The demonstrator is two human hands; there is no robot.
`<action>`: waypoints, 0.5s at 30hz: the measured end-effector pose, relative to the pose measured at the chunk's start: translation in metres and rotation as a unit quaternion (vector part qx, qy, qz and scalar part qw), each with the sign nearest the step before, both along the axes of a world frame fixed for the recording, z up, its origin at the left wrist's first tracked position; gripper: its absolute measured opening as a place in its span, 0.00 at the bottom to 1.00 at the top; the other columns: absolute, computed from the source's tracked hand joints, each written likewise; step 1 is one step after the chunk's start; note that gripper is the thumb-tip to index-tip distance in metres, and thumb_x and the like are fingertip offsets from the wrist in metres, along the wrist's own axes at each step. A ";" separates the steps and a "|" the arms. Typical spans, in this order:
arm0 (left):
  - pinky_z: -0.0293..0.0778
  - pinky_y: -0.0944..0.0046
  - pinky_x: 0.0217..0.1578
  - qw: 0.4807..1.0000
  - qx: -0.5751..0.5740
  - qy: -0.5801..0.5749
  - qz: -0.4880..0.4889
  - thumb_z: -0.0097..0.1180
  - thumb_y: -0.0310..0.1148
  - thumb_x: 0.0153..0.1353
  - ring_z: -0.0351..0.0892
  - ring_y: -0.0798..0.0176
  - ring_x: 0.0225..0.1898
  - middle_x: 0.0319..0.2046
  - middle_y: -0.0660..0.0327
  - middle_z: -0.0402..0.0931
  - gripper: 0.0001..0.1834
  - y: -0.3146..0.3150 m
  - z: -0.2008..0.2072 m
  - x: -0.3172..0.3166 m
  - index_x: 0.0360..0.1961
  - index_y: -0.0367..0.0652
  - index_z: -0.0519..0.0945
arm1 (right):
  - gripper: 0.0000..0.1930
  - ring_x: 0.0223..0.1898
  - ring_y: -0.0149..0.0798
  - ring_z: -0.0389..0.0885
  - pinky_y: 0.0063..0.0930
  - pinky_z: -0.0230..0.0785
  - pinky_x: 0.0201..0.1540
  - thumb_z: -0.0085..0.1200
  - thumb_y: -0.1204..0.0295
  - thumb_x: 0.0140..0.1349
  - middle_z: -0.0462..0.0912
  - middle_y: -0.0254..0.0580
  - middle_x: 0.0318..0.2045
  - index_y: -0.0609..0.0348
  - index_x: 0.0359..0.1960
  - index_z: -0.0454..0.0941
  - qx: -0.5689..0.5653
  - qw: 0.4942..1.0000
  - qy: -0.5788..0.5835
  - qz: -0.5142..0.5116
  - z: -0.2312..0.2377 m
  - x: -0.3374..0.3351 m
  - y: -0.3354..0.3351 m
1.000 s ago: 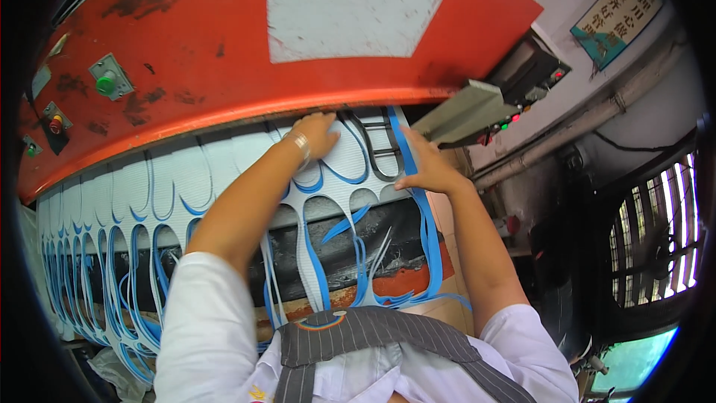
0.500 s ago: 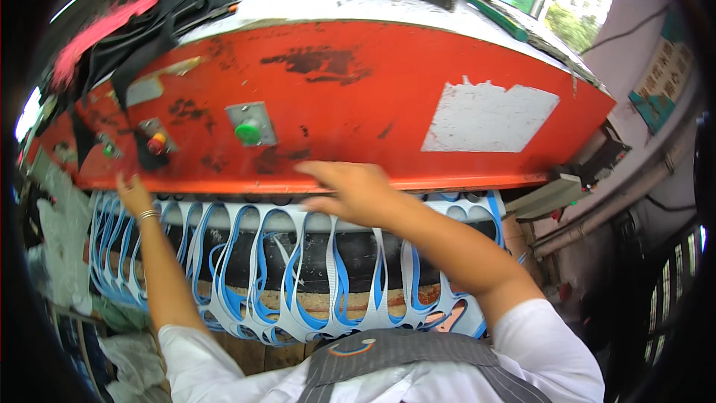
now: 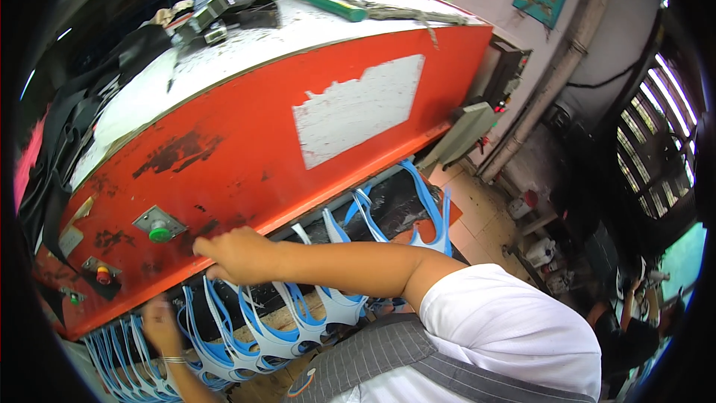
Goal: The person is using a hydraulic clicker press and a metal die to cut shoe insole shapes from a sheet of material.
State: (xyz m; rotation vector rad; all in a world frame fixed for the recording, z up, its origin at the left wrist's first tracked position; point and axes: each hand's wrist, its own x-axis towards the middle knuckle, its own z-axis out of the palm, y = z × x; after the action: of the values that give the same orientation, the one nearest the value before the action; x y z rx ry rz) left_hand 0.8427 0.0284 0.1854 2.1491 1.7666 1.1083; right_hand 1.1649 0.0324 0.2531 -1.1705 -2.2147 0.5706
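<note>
My right hand is just below the green push button, in front of the red machine panel's lower edge. Its fingers are bent, with the thumb apart from them and nothing seen between. To its lower left, my left hand is beside the hanging straps, its fingers smeared by motion. Beneath both hands, blue and white strap pieces with long cut-out loops hang in a row over a dark bar. My right forearm hides part of the row.
The red panel carries a green push button and a red knob. On the white machine top lie a green-handled tool and black scraps. A grey box juts out at the machine's right end.
The view has swung to the right and tilted. Both hands are now closer together, and the right hand appears nearer the green button. More straps on the right end of the bar are off it.
</note>
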 end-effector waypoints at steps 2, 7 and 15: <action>0.73 0.62 0.41 0.985 -0.047 -0.104 -0.133 0.53 0.26 0.60 0.80 0.64 0.39 0.35 0.53 0.81 0.07 -0.054 -0.005 0.092 0.37 0.36 0.79 | 0.22 0.36 0.58 0.82 0.51 0.72 0.37 0.60 0.60 0.55 0.82 0.53 0.33 0.57 0.47 0.70 0.001 0.999 0.018 0.048 0.004 -0.002 -0.023; 0.76 0.49 0.35 0.938 0.007 0.078 -0.339 0.57 0.35 0.57 0.83 0.45 0.34 0.35 0.47 0.82 0.13 -0.100 -0.029 0.236 0.41 0.41 0.81 | 0.18 0.37 0.56 0.82 0.49 0.72 0.40 0.60 0.61 0.55 0.83 0.50 0.35 0.57 0.42 0.74 0.009 0.997 0.049 0.067 0.020 0.024 -0.069; 0.73 0.47 0.44 0.965 -0.100 0.179 -0.163 0.55 0.42 0.57 0.79 0.42 0.43 0.41 0.46 0.80 0.20 -0.155 -0.064 0.283 0.44 0.38 0.80 | 0.14 0.37 0.54 0.82 0.46 0.73 0.40 0.60 0.59 0.55 0.84 0.48 0.33 0.53 0.38 0.79 -0.076 0.993 0.071 0.047 -0.037 0.092 -0.128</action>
State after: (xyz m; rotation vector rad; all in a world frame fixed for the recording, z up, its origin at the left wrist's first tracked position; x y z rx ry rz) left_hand 1.1257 -0.1262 0.1210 2.5037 1.4839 0.4647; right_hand 1.2572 -0.0959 0.2164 -1.0689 -2.1427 0.8488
